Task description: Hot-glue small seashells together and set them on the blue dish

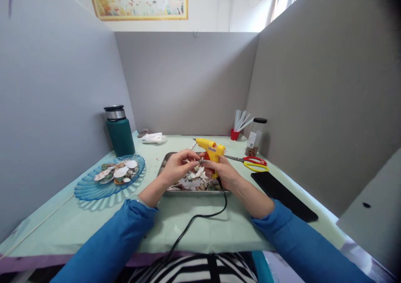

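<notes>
A yellow glue gun (210, 146) is in my right hand (226, 172), whose fingers are wrapped round its handle; the nozzle points left and its black cord hangs down toward me. The right thumb reaches left to a small greyish piece (204, 161), perhaps a shell. My left hand (179, 164) pinches that piece between thumb and fingertips, just below the glue gun's nozzle. Both hands are above a metal tray (194, 193) of shells and pebbles, hiding part of it.
On the left stand a blue scalloped plate (82, 191) of shells and a green bottle (120, 136). A white plastic bag (154, 138) lies behind. On the right are scissors (250, 162), a black phone-like slab (283, 195), a jar (256, 136) and a red cup (234, 135) of glue sticks.
</notes>
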Demonstrator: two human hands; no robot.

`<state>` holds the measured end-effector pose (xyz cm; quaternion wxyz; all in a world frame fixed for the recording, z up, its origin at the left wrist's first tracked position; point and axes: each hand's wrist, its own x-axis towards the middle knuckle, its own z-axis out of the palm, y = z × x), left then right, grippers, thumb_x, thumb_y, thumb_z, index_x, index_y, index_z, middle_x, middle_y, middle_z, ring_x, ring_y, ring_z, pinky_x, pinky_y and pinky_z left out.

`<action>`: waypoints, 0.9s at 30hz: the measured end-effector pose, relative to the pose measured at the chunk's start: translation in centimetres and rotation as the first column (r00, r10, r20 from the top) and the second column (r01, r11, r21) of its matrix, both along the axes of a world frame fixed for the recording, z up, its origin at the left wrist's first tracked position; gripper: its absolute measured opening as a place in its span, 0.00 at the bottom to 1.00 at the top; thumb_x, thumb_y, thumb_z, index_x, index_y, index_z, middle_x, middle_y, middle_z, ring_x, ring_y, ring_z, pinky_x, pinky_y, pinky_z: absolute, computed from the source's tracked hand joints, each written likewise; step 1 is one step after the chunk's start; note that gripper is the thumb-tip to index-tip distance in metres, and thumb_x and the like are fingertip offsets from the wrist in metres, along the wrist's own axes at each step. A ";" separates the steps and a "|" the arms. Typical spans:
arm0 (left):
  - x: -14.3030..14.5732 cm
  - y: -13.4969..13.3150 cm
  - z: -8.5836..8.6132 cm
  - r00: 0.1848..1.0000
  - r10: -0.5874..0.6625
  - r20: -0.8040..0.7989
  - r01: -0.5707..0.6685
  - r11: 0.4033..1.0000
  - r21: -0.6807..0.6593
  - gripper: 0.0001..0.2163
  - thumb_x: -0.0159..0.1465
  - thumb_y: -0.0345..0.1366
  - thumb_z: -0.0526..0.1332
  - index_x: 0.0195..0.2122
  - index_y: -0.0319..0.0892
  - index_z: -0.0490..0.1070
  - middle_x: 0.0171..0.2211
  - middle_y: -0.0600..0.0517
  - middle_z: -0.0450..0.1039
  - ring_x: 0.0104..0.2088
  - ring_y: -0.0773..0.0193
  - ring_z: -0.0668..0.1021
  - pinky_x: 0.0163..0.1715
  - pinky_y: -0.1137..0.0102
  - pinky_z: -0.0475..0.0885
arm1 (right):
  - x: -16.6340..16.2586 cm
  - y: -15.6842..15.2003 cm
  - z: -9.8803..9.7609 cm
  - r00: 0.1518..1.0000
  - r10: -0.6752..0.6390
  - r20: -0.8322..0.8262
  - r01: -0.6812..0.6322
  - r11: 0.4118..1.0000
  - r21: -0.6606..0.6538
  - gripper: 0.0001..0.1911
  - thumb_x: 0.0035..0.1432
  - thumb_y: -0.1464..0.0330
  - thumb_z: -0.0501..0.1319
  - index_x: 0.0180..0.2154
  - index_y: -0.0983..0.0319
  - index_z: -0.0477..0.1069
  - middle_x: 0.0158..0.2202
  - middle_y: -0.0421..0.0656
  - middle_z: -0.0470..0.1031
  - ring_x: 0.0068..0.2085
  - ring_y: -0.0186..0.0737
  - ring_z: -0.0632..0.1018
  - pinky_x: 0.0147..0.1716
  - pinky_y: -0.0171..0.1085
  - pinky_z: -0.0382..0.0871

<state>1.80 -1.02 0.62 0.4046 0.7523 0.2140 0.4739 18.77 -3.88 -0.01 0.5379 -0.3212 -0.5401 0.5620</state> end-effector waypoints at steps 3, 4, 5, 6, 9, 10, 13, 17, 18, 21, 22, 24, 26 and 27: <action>0.0 0.0 0.0 1.000 -0.015 0.017 0.014 1.000 0.015 0.09 0.55 0.38 0.64 0.33 0.38 0.73 0.35 0.48 0.70 0.32 0.65 0.73 0.29 0.70 0.73 | 0.0 -0.1 0.1 1.000 -0.005 0.018 0.004 1.000 0.028 0.17 0.44 0.65 0.66 0.37 0.61 0.68 0.20 0.34 0.61 0.19 0.27 0.60 0.19 0.31 0.53; 0.0 0.0 0.0 1.000 -0.013 0.017 0.012 1.000 0.027 0.08 0.55 0.37 0.64 0.32 0.38 0.73 0.35 0.48 0.70 0.33 0.64 0.74 0.30 0.70 0.73 | 0.0 -0.1 0.2 1.000 -0.011 0.026 0.010 0.999 0.041 0.17 0.44 0.64 0.66 0.37 0.61 0.68 0.21 0.34 0.62 0.19 0.27 0.60 0.19 0.31 0.53; 0.0 0.0 -0.1 1.000 -0.008 0.015 0.007 0.999 0.042 0.08 0.55 0.37 0.64 0.32 0.38 0.73 0.36 0.48 0.70 0.34 0.64 0.74 0.30 0.70 0.73 | 0.0 -0.1 0.2 0.999 -0.017 0.034 0.015 0.999 0.052 0.17 0.44 0.64 0.66 0.37 0.61 0.68 0.22 0.35 0.63 0.19 0.26 0.60 0.19 0.31 0.53; 0.0 0.1 -0.1 1.000 0.000 0.010 0.000 0.998 0.059 0.08 0.55 0.37 0.64 0.32 0.38 0.73 0.36 0.47 0.70 0.34 0.63 0.74 0.30 0.70 0.73 | 0.0 -0.1 0.1 0.999 -0.022 0.039 0.020 0.998 0.064 0.17 0.44 0.65 0.67 0.37 0.61 0.68 0.23 0.35 0.63 0.19 0.26 0.60 0.18 0.31 0.52; 0.0 0.1 -0.2 1.000 0.024 0.000 -0.024 0.995 0.099 0.07 0.55 0.36 0.64 0.32 0.38 0.73 0.36 0.47 0.70 0.35 0.63 0.74 0.31 0.70 0.72 | 0.0 0.0 0.1 0.999 -0.022 0.031 0.020 0.997 0.079 0.16 0.44 0.65 0.67 0.37 0.61 0.68 0.23 0.35 0.63 0.19 0.26 0.60 0.18 0.31 0.52; 0.0 0.1 -0.2 1.000 0.030 -0.002 -0.030 0.994 0.107 0.07 0.55 0.36 0.64 0.32 0.38 0.74 0.36 0.47 0.70 0.35 0.63 0.74 0.32 0.70 0.72 | 0.0 0.0 0.0 1.000 -0.020 0.023 0.018 0.997 0.079 0.16 0.43 0.65 0.67 0.36 0.61 0.68 0.23 0.35 0.63 0.19 0.26 0.60 0.18 0.31 0.52; 0.0 0.1 -0.3 0.999 0.042 -0.006 -0.041 0.992 0.120 0.07 0.55 0.36 0.64 0.32 0.38 0.74 0.36 0.47 0.70 0.36 0.63 0.74 0.33 0.70 0.72 | -0.1 -0.1 0.0 0.999 -0.029 0.012 0.029 0.997 0.071 0.16 0.42 0.67 0.67 0.35 0.61 0.67 0.24 0.35 0.63 0.19 0.25 0.60 0.18 0.30 0.51; 0.1 0.2 -0.4 0.999 0.038 -0.002 -0.037 0.991 0.128 0.06 0.56 0.35 0.63 0.32 0.38 0.74 0.36 0.47 0.70 0.37 0.62 0.74 0.35 0.69 0.72 | -0.2 -0.1 0.1 0.999 -0.042 0.029 0.039 0.997 0.073 0.16 0.41 0.68 0.67 0.35 0.61 0.67 0.23 0.35 0.64 0.18 0.25 0.60 0.17 0.30 0.50; 0.1 0.3 -0.4 0.999 0.037 -0.001 -0.036 0.991 0.129 0.06 0.56 0.35 0.63 0.32 0.38 0.74 0.35 0.47 0.70 0.37 0.62 0.74 0.35 0.69 0.72 | -0.2 -0.1 0.1 0.999 -0.043 0.030 0.040 0.996 0.075 0.16 0.41 0.68 0.67 0.35 0.61 0.67 0.23 0.35 0.64 0.18 0.25 0.60 0.17 0.30 0.50; 0.0 0.4 -0.4 0.999 0.037 0.000 -0.037 0.990 0.134 0.06 0.55 0.35 0.64 0.32 0.39 0.74 0.35 0.47 0.70 0.37 0.63 0.74 0.36 0.69 0.72 | -0.2 -0.1 0.0 0.999 -0.042 0.033 0.039 0.996 0.085 0.16 0.41 0.67 0.67 0.35 0.61 0.67 0.23 0.35 0.64 0.18 0.25 0.60 0.17 0.31 0.51; 0.0 0.4 -0.4 0.999 0.038 0.000 -0.038 0.990 0.133 0.06 0.55 0.35 0.64 0.32 0.39 0.74 0.35 0.47 0.70 0.37 0.63 0.74 0.36 0.69 0.72 | -0.2 -0.1 0.0 0.999 -0.041 0.035 0.038 0.996 0.086 0.16 0.41 0.67 0.67 0.35 0.61 0.67 0.23 0.35 0.64 0.18 0.25 0.60 0.17 0.31 0.51; 0.1 0.4 -0.4 0.999 0.043 0.002 -0.043 0.991 0.126 0.06 0.55 0.36 0.64 0.32 0.39 0.74 0.35 0.47 0.70 0.37 0.63 0.73 0.35 0.69 0.72 | -0.2 0.0 0.0 0.999 -0.036 0.038 0.033 0.996 0.083 0.16 0.41 0.67 0.68 0.35 0.61 0.67 0.23 0.35 0.64 0.18 0.26 0.60 0.17 0.31 0.51; 0.1 0.3 -0.3 0.999 0.040 0.002 -0.040 0.993 0.107 0.07 0.55 0.36 0.64 0.32 0.39 0.74 0.35 0.47 0.70 0.36 0.63 0.74 0.33 0.70 0.72 | -0.2 0.0 0.0 0.999 -0.034 0.039 0.031 0.997 0.072 0.16 0.42 0.67 0.68 0.35 0.61 0.68 0.22 0.35 0.63 0.18 0.26 0.60 0.17 0.31 0.51; 0.1 0.3 -0.3 0.999 0.033 0.002 -0.033 0.995 0.091 0.08 0.55 0.37 0.64 0.33 0.39 0.73 0.36 0.47 0.70 0.36 0.63 0.74 0.33 0.70 0.72 | -0.2 0.0 0.1 0.998 -0.037 0.041 0.034 0.997 0.066 0.15 0.42 0.66 0.67 0.34 0.61 0.68 0.22 0.35 0.63 0.18 0.26 0.60 0.17 0.31 0.50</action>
